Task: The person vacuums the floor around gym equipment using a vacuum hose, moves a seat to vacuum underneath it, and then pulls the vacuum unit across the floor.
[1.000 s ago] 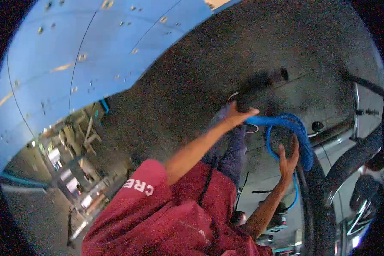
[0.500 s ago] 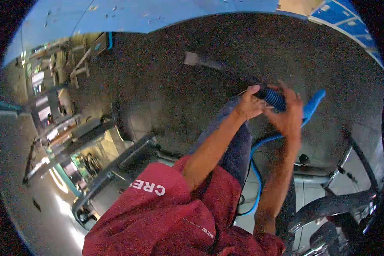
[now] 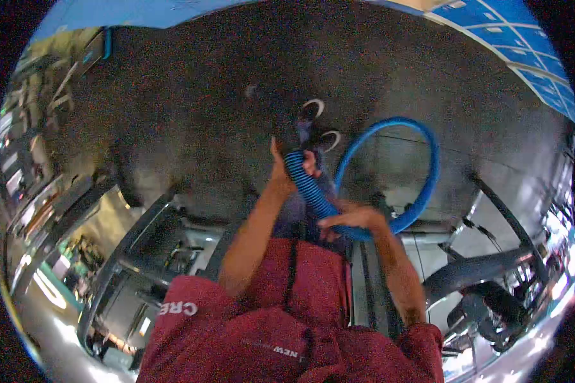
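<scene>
A ribbed blue hose (image 3: 310, 191) slants down in front of the person, then bends into a large loop at the right. My left hand (image 3: 284, 172) is wrapped round its upper end, next to a dark part whose outline blurs into the floor. Lower along the hose, my right hand (image 3: 358, 217) closes over it at the bend where the loop starts. Just beyond my left hand, two dark shoes with pale rims (image 3: 312, 110) show on the floor.
Dark floor (image 3: 198, 102) lies ahead. Black padded frames with metal tubes (image 3: 485, 268) stand at the right, and more frames (image 3: 134, 236) at the left. Blue panels (image 3: 517, 38) edge the top right. Cluttered shelving is blurred at the far left.
The view has shifted. My hands have moved left and apart, with my right hand now lower on the hose. More ribbed hose shows between them, and the hose now forms a wide loop.
</scene>
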`<state>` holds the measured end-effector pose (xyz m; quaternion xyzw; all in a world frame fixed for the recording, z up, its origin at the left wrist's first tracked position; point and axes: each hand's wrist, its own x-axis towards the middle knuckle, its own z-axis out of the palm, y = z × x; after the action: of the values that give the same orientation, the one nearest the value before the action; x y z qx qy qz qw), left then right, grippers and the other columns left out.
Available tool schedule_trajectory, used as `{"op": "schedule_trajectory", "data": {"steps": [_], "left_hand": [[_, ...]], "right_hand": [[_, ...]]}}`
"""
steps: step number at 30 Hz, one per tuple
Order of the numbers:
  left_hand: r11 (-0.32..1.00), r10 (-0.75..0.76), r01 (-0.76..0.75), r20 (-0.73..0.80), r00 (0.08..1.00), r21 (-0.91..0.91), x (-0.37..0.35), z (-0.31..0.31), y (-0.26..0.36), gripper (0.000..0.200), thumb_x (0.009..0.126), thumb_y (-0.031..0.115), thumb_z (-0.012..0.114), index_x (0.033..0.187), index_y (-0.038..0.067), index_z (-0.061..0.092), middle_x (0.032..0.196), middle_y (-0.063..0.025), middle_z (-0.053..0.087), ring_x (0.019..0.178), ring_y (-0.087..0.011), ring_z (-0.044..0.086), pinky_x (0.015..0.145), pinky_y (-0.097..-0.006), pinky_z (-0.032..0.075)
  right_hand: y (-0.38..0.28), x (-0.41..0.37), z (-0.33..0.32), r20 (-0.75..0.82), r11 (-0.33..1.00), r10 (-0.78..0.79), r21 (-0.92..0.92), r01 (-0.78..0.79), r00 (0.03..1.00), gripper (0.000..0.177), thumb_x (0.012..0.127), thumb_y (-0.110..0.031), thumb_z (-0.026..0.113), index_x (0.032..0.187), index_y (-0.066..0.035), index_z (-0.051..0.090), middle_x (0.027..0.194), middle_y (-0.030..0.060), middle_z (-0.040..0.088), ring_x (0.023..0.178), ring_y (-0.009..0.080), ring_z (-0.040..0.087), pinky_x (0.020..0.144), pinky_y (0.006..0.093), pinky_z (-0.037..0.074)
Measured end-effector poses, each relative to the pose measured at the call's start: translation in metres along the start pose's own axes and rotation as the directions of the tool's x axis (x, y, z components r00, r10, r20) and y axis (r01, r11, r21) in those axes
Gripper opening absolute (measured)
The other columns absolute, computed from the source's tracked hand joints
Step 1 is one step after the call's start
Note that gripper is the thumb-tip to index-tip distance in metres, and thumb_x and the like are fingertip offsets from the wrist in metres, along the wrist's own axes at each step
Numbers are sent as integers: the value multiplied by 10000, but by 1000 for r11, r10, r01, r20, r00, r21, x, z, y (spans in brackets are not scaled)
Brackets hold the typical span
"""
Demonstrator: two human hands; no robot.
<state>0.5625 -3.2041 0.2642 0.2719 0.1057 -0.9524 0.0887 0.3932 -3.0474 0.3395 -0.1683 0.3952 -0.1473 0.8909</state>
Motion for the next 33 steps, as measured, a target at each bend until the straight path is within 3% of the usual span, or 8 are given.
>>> {"op": "schedule_trajectory", "data": {"steps": [2,6,10,15,18,24,28,33], "left_hand": [[975,-38,65,-129,991,214,3,40,3,900,813,833,348,1078,13,606,696,-99,598,634,-261,592,753,-437,520],[894,127,122,-506,853,431,49,48,-2,647,878,651,509,1082,44,602,709,-82,619,630,-219,615,652,-395,539],[341,345,436,-543,766,833,71,42,-43,473,765,536,751,816,73,670,711,-72,646,521,-165,602,432,-305,452],[281,75,471,-509,858,836,99,-40,-96,456,815,524,700,900,76,681,765,-99,659,590,-207,620,508,-330,482],[31,314,314,-307,898,949,84,-57,-153,459,865,470,653,1039,45,659,876,-167,674,724,-296,650,616,-393,513],[-32,453,242,-202,868,970,65,-57,-220,616,877,413,608,1163,-129,541,993,-330,634,905,-458,636,798,-533,498],[-643,-1,203,-266,964,738,79,-45,-168,597,863,422,623,1161,-87,529,983,-282,627,909,-419,624,819,-512,487],[-828,100,240,-286,953,507,31,-36,-64,576,829,436,641,1181,-12,553,1184,-261,542,1158,-403,495,1001,-553,349]], "right_hand": [[7,21,37,-293,978,41,-185,-99,955,731,803,-549,691,1266,-30,466,888,151,660,828,308,656,766,426,517],[17,50,80,-960,894,-96,-200,-401,265,656,827,-516,683,1219,-31,476,756,179,662,716,361,678,663,442,522],[19,68,109,-902,947,15,-125,-295,431,813,824,-567,639,1307,44,408,1021,316,628,1002,383,638,831,476,515],[137,83,22,-834,810,-46,291,509,550,834,876,-480,633,1460,5,286,1279,193,577,1144,315,582,946,418,472],[102,30,-20,-951,497,203,306,812,234,769,855,-429,692,1431,-28,379,1281,154,562,1128,286,562,944,379,465],[141,54,-96,-883,815,256,416,403,394,754,788,-411,764,1319,46,485,1262,217,574,1133,299,573,937,378,467],[168,69,-125,-987,994,-80,-89,59,-137,752,828,-441,709,1299,95,470,1200,328,581,1121,444,577,950,442,458],[224,65,-207,-974,993,105,115,-39,-201,859,860,-650,537,1296,88,480,1153,349,591,1117,483,555,938,491,450]]}}
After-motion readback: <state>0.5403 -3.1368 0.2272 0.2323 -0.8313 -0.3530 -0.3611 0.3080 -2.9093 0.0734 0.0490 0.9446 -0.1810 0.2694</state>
